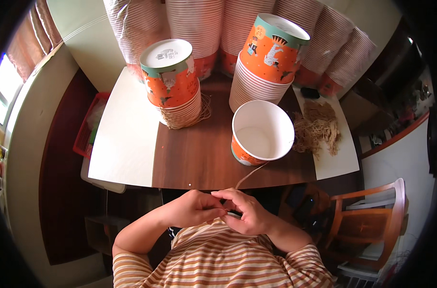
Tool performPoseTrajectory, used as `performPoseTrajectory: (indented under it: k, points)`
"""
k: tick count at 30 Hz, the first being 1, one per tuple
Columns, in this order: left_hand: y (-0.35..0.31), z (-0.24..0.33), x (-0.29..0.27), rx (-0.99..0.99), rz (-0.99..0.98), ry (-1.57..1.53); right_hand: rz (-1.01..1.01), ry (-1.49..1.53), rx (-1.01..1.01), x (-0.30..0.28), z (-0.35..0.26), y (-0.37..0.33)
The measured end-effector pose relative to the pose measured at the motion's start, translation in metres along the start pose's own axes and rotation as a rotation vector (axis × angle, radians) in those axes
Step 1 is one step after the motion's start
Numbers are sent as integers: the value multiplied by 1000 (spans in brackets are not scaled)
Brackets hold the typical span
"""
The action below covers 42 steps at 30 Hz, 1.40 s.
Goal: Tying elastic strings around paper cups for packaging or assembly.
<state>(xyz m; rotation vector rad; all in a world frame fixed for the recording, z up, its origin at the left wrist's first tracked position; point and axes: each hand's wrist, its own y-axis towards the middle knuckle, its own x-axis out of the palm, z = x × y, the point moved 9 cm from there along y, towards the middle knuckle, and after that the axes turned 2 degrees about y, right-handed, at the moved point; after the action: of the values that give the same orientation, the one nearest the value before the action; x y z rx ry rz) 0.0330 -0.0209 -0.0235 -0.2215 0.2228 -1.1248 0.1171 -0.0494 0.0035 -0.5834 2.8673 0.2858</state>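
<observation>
My left hand (195,209) and my right hand (249,212) meet in front of my striped shirt, just off the near table edge. Both pinch at a thin tan cord (251,175), whose end is hidden among the fingers. From the right hand the cord runs up over the table edge to an orange and green paper bucket (262,134). That bucket leans with its white inside showing, and the cord meets it low at the rim.
Left on the table (194,153) stands an upside-down bucket stack (168,81) with cord loops round its lower part. Another upside-down stack (261,72) stands behind the leaning bucket. Loose tan cords (319,127) lie at right. Tall wrapped bucket stacks (194,29) line the back; a wooden chair (367,225) stands right.
</observation>
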Motion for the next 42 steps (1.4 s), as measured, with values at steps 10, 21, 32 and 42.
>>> performPoseTrajectory:
  k: [10,21,32,42]
  points:
    - [-10,16,-17,115,247,248,283,-305,-256,-13,-25,-8]
    - [-14,54,-12,544,482,487,385,-403,-317,-27,-31,-11]
    - [1,-3,-19,161,340,-91,408,-566,-461,-33,-37,-19]
    - [7,6,-17,90,322,79,291,-699,-497,-20,-33,-19]
